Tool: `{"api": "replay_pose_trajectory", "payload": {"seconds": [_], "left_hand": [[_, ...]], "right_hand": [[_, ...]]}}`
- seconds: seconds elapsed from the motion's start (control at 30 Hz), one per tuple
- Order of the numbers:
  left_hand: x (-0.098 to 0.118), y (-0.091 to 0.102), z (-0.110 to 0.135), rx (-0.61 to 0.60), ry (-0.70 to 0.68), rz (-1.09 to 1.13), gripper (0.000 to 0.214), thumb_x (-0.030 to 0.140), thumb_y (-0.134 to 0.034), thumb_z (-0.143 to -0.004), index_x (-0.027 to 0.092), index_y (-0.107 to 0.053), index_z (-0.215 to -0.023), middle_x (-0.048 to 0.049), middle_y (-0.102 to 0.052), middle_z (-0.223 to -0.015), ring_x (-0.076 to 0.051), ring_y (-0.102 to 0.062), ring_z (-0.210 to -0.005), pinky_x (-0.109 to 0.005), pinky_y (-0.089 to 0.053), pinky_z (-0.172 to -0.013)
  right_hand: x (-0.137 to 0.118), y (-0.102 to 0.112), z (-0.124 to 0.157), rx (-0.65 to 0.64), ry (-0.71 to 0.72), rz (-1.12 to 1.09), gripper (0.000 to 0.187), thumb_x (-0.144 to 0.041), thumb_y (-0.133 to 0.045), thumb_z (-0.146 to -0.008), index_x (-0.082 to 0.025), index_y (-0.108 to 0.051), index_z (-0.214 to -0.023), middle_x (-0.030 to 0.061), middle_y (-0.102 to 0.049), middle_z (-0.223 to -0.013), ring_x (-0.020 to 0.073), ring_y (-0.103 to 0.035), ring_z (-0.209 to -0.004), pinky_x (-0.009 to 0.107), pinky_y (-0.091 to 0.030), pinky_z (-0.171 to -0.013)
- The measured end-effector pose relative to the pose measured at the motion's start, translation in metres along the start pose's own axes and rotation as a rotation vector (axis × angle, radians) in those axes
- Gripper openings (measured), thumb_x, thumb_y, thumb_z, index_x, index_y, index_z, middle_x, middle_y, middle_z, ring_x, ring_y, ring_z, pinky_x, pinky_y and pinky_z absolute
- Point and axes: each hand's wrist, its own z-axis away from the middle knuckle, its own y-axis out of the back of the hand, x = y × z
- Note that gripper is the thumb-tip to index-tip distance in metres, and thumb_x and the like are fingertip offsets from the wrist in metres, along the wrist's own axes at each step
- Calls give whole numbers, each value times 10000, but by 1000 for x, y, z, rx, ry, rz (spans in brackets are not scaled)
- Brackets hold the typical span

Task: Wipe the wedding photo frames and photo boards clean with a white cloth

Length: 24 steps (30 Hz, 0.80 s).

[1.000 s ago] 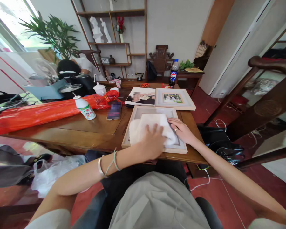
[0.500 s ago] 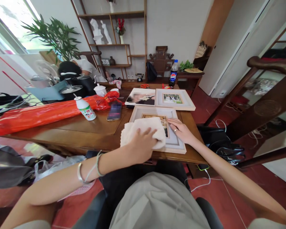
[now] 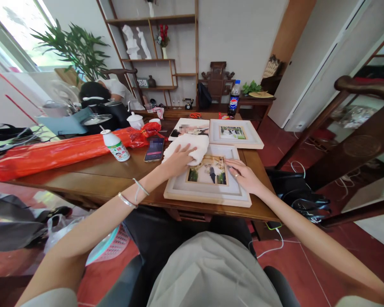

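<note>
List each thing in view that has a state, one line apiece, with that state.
near picture frame: lying flat, photo uncovered.
white cloth: bunched over that frame's far left corner.
left hand: open, flat on the white cloth.
right hand: open, flat on the near picture frame's right border.
far picture frame: lying flat.
phone: flat, face up.
Pepsi bottle: upright, capped.
small white drink bottle: upright, straw in.

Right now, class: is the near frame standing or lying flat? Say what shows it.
Flat: the frame lies face up on the table; left hand presses a cloth on its far corner, right hand rests on its right side.
</note>
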Motion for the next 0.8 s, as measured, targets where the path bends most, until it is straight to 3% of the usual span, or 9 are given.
{"api": "replay_pose_trajectory", "payload": {"seconds": [0.1, 0.27, 0.4, 0.5, 0.67, 0.8], "left_hand": [[26, 10, 16, -40, 43, 17, 384, 77, -425, -848, 164, -606, -1175, -116, -351, -1480, -337, -240, -1390, -594, -263, -1070], [98, 44, 69, -191, -34, 39, 429, 99, -536, -802, 224, -601, -1207, -132, -370, -1467, -381, -331, -1340, -597, -364, -1004], [132, 46, 89, -188, 69, 62, 304, 189, -499, -869, 270, -660, -1114, -88, -308, -1504, -400, -312, -1345, -629, -356, -993], [121, 38, 76, -125, 103, 58, 353, 197, -513, -856, 220, -609, -1195, -132, -281, -1510, -396, -270, -1364, -629, -314, -1021], [62, 13, 23, -3, 232, 40, 367, 209, -453, -881, 136, -576, -1219, -176, -242, -1516, -385, -212, -1387, -620, -240, -1058], [25, -5, -18, 68, 218, 16, 404, 176, -453, -861, 131, -545, -1252, -159, -180, -1539, -379, -150, -1404, -631, -192, -1065]], "right_hand": [[0, 0, 0, -6, 9, -1, 342, -277, -437, -912, -235, -632, -1190, 72, -608, -1261, 246, -501, -1224, 505, -368, -1063], [3, -1, -1, -15, 12, 28, 359, -275, -415, -919, -190, -628, -1196, 104, -610, -1252, 244, -503, -1215, 491, -370, -1062], [5, -1, 0, -18, 25, 40, 356, -278, -421, -918, -206, -620, -1205, 92, -607, -1257, 240, -498, -1221, 493, -358, -1070], [6, -1, 1, -23, 20, 36, 359, -264, -419, -915, -223, -614, -1213, 80, -597, -1273, 242, -493, -1226, 503, -358, -1068], [4, -1, 0, -6, 19, 17, 360, -238, -419, -905, -228, -626, -1200, 74, -607, -1261, 248, -496, -1222, 510, -360, -1067], [1, 0, 0, -5, 15, -7, 352, -229, -437, -896, -261, -633, -1187, 47, -614, -1254, 245, -500, -1220, 515, -365, -1062]]}}
